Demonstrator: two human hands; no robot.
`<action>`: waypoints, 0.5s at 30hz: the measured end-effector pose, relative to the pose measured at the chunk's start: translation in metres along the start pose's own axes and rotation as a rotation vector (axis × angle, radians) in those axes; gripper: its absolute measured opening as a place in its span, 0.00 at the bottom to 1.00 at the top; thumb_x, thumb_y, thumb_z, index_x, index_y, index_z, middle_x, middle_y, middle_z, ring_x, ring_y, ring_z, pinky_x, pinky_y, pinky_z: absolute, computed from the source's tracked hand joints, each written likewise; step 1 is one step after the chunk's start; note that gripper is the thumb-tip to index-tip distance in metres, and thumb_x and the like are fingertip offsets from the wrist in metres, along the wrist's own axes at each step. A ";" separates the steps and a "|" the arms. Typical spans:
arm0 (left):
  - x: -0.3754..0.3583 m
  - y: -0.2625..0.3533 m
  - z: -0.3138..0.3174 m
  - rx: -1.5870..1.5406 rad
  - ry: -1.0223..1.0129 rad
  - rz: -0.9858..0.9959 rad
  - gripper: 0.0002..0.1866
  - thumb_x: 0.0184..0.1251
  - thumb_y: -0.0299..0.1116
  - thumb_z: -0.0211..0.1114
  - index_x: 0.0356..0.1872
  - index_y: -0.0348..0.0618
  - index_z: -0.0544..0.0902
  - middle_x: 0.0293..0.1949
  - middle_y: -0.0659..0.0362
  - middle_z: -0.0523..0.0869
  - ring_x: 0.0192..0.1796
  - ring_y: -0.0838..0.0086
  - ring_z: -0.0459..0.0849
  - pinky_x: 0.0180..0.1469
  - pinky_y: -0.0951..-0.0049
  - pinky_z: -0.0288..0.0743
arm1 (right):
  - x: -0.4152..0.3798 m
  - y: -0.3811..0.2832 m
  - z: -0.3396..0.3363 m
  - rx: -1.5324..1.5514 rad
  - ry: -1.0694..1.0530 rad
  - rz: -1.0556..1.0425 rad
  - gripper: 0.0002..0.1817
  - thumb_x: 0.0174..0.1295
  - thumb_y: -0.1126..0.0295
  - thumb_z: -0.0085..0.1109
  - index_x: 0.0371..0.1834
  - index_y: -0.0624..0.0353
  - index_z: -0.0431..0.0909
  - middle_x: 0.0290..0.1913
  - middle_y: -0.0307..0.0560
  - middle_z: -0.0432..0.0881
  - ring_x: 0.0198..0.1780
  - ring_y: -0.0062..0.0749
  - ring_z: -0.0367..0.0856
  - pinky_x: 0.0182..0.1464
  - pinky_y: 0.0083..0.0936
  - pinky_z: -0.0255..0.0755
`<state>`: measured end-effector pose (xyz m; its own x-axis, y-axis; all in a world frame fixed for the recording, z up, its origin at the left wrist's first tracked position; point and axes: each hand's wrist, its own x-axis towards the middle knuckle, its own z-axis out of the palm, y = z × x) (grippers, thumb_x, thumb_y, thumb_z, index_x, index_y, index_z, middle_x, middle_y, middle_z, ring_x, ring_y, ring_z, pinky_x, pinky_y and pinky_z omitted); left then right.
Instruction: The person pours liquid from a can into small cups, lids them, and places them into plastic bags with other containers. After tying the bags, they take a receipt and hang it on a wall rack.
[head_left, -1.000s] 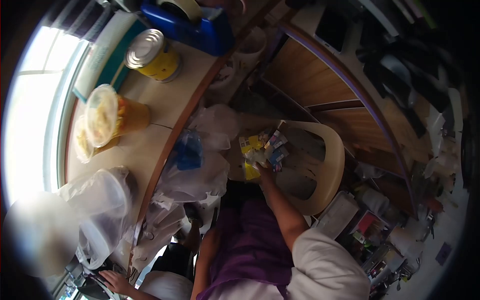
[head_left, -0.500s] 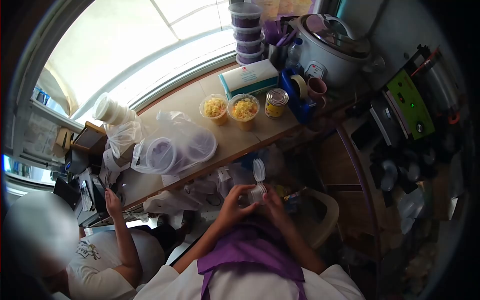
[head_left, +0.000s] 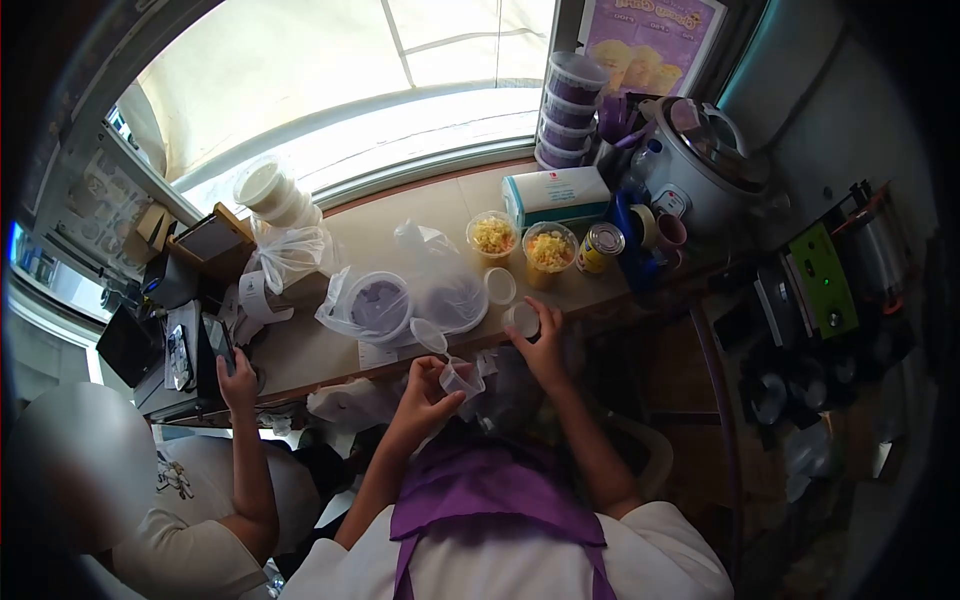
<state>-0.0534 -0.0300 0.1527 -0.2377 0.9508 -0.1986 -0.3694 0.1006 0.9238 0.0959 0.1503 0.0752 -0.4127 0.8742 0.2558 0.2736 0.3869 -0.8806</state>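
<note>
Low in the middle of the frame, the left hand (head_left: 425, 392) pinches a small clear cup (head_left: 458, 378) with a hinged lid, fingers curled round it. Just right of it, the right hand (head_left: 542, 338) closes loosely on a second small cup (head_left: 521, 318) set at the front edge of the tan counter (head_left: 315, 352). Above them lie a loose round lid (head_left: 499, 285), a clear bag of tubs (head_left: 400, 300) and two filled cups (head_left: 521, 245). At upper right stand a yellow tin (head_left: 600, 247) and a rice cooker (head_left: 705, 165); a bright window (head_left: 330, 70) runs along the top. At lower left, another person's hand (head_left: 238, 378) rests by a phone (head_left: 217, 341)
</note>
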 end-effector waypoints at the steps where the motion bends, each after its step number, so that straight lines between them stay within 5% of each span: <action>1: -0.003 -0.003 -0.008 -0.074 -0.022 0.012 0.32 0.57 0.26 0.69 0.58 0.42 0.59 0.62 0.46 0.72 0.63 0.63 0.72 0.63 0.66 0.67 | 0.005 0.006 0.011 -0.144 0.041 -0.045 0.32 0.52 0.71 0.69 0.60 0.56 0.67 0.53 0.55 0.66 0.56 0.46 0.70 0.60 0.36 0.65; 4: -0.013 0.007 -0.019 -0.063 -0.062 -0.035 0.39 0.55 0.25 0.71 0.64 0.42 0.56 0.63 0.49 0.71 0.65 0.63 0.70 0.65 0.65 0.65 | 0.013 0.044 0.045 -0.187 0.075 -0.090 0.32 0.47 0.73 0.70 0.57 0.56 0.66 0.54 0.58 0.66 0.57 0.54 0.68 0.61 0.42 0.62; 8: -0.009 0.002 -0.037 -0.130 -0.115 -0.130 0.48 0.50 0.26 0.75 0.71 0.42 0.54 0.61 0.53 0.74 0.63 0.65 0.73 0.66 0.66 0.65 | 0.007 0.018 0.024 -0.278 0.175 -0.145 0.32 0.46 0.75 0.69 0.56 0.58 0.65 0.53 0.57 0.68 0.58 0.53 0.68 0.61 0.42 0.62; 13: 0.015 0.018 -0.034 0.164 -0.182 -0.138 0.42 0.47 0.26 0.77 0.67 0.42 0.67 0.57 0.59 0.77 0.59 0.74 0.76 0.64 0.73 0.65 | 0.056 0.063 -0.040 -0.113 0.610 0.098 0.41 0.47 0.67 0.73 0.63 0.62 0.60 0.61 0.58 0.66 0.64 0.49 0.65 0.66 0.40 0.59; 15: 0.025 0.028 -0.024 0.143 -0.217 -0.130 0.41 0.48 0.25 0.76 0.66 0.42 0.67 0.57 0.59 0.77 0.59 0.74 0.75 0.64 0.73 0.65 | 0.092 0.087 -0.053 -0.287 0.631 0.078 0.46 0.45 0.65 0.76 0.66 0.64 0.57 0.63 0.58 0.66 0.66 0.49 0.64 0.67 0.38 0.57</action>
<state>-0.0909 -0.0105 0.1658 0.0065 0.9660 -0.2583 -0.2501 0.2517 0.9349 0.1280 0.2795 0.0431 0.1780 0.8723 0.4553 0.5365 0.3019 -0.7881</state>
